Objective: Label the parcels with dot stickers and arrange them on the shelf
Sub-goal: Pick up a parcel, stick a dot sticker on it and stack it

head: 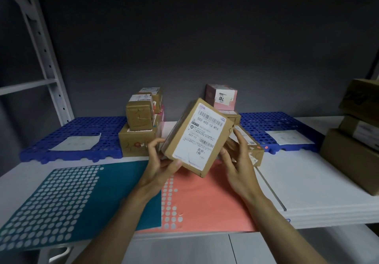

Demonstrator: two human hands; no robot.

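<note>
I hold a brown cardboard parcel (198, 136) with a white shipping label tilted above the shelf. My left hand (159, 161) grips its lower left corner and my right hand (238, 159) holds its right side. Under it lie a coral sticker sheet (205, 198) and a teal sticker sheet (61, 198), both with many dots peeled off. Behind stand stacked brown parcels (139, 128) on the left, a pink box (222, 96) on another parcel, and a brown parcel (252, 149) partly hidden by my right hand.
Blue perforated mats lie at the back left (82, 136) and back right (276, 128), each with a white paper on it. Large brown cartons (356, 140) are stacked at the right edge. A white shelf upright (49, 64) rises at the left.
</note>
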